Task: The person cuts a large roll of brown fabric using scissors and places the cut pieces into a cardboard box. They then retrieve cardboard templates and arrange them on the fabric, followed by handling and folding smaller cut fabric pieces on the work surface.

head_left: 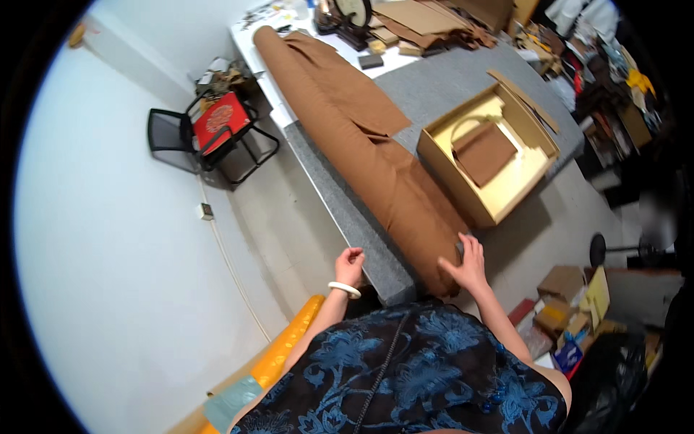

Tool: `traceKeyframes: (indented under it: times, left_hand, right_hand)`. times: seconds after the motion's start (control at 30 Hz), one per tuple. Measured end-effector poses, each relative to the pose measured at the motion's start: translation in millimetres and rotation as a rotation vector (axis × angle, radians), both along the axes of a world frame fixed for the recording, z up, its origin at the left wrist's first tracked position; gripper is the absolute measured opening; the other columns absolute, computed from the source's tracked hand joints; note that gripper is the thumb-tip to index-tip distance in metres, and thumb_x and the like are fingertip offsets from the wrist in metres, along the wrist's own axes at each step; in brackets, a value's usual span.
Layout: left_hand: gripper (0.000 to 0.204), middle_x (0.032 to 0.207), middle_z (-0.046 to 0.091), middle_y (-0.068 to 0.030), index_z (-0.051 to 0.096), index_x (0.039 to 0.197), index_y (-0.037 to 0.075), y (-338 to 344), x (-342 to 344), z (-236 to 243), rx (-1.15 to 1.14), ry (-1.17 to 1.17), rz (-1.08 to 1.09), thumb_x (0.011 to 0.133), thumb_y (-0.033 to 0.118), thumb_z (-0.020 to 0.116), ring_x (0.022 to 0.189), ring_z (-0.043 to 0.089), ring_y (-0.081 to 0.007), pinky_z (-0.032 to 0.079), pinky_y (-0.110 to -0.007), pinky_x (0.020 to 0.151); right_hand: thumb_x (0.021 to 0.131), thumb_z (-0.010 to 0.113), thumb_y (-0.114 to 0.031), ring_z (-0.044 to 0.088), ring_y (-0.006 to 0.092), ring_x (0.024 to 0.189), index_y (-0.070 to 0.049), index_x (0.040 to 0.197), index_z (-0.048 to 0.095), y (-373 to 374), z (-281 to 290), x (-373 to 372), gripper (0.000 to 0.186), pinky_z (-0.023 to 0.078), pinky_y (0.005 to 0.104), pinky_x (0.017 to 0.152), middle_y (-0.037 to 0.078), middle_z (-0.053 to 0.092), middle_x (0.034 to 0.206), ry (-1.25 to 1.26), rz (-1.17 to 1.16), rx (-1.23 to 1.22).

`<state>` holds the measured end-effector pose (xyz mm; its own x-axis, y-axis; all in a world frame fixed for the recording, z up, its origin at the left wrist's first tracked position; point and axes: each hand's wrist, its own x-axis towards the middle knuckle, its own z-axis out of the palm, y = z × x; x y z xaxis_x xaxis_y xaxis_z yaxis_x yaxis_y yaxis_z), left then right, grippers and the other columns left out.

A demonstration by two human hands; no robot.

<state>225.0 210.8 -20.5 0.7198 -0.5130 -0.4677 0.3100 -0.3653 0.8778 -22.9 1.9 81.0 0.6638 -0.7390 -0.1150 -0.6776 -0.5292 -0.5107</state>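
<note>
From my end, the brown roll lay lengthwise along the grey table, reaching its near end, where my right hand had fingers spread wide, closed on nothing. My left hand, by the table's left edge, had fingers curled, nothing visible inside; couldn't tell if tips met. A hard rightward shove on the roll could've knocked the open box off the table's right side.

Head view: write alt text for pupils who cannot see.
A long roll of brown fabric lies along a grey-topped table, the person's right hand at its near end and left hand beside the table's edge. Right of the roll sits an open, tan cardboard box holding a flat brown piece.
</note>
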Motion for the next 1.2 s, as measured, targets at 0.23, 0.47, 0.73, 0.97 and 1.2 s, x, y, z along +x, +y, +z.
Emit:
traceKeyframes:
  times: [0.23, 0.47, 0.73, 0.97, 1.2]
  left_hand:
    - [0.018, 0.091, 0.067, -0.0062, 0.065, 0.103, 0.002, 37.3, 115.0, -12.4, 0.011, -0.136, -0.297, 0.087, 0.010, 0.064, 0.081, 0.061, -0.0128, 0.050, -0.027, 0.075]
    - [0.018, 0.091, 0.068, -0.0079, 0.065, 0.103, 0.000, -0.2, 128.0, -8.9, -0.062, -0.070, -0.350, 0.088, 0.009, 0.065, 0.085, 0.062, -0.0138, 0.050, -0.028, 0.080]
    - [0.016, 0.090, 0.064, -0.0026, 0.064, 0.105, 0.002, -43.1, 37.5, 23.9, -0.116, -0.010, -0.412, 0.089, 0.005, 0.063, 0.080, 0.059, -0.0079, 0.047, -0.020, 0.067]
    - [0.025, 0.104, 0.064, -0.0117, 0.054, 0.116, 0.000, -109.2, -68.0, 81.3, -0.244, 0.039, -0.170, 0.092, 0.005, 0.059, 0.087, 0.064, -0.0150, 0.054, -0.026, 0.077]
    - [0.022, 0.100, 0.066, -0.0096, 0.058, 0.111, 0.000, -245.4, -244.1, 117.6, -0.240, 0.288, -0.349, 0.091, 0.006, 0.062, 0.085, 0.064, -0.0135, 0.053, -0.024, 0.074]
  right_hand:
    - [0.080, 0.070, -0.032, 0.040, 0.0334, 0.124, -0.006, 0.118, 0.057, 60.5, 10.2, 45.5, 0.049, 0.036, 0.0460, 0.103, 0.015, 0.046, 0.131, -0.121, -0.262, -0.243]
    - [0.078, 0.071, -0.023, 0.045, 0.0304, 0.117, -0.006, 0.098, 0.065, 91.1, 4.1, -3.9, 0.027, 0.040, 0.0436, 0.097, 0.010, 0.053, 0.116, -0.113, -0.505, -0.185]
    - [0.081, 0.068, -0.026, 0.046, 0.0296, 0.115, -0.007, 0.100, 0.064, 55.8, -10.9, -37.5, 0.027, 0.040, 0.0433, 0.096, 0.009, 0.054, 0.114, -0.166, -0.461, -0.154]
    - [0.080, 0.069, -0.024, 0.047, 0.0301, 0.113, -0.008, 0.099, 0.064, -39.3, -48.8, -132.1, 0.026, 0.040, 0.0425, 0.097, 0.009, 0.054, 0.111, -0.240, -0.276, -0.048]
    - [0.081, 0.068, -0.025, 0.054, 0.0328, 0.106, -0.006, 0.098, 0.065, -117.6, -65.8, -304.8, 0.026, 0.045, 0.0417, 0.093, 0.013, 0.062, 0.103, -0.146, -0.402, 0.133]
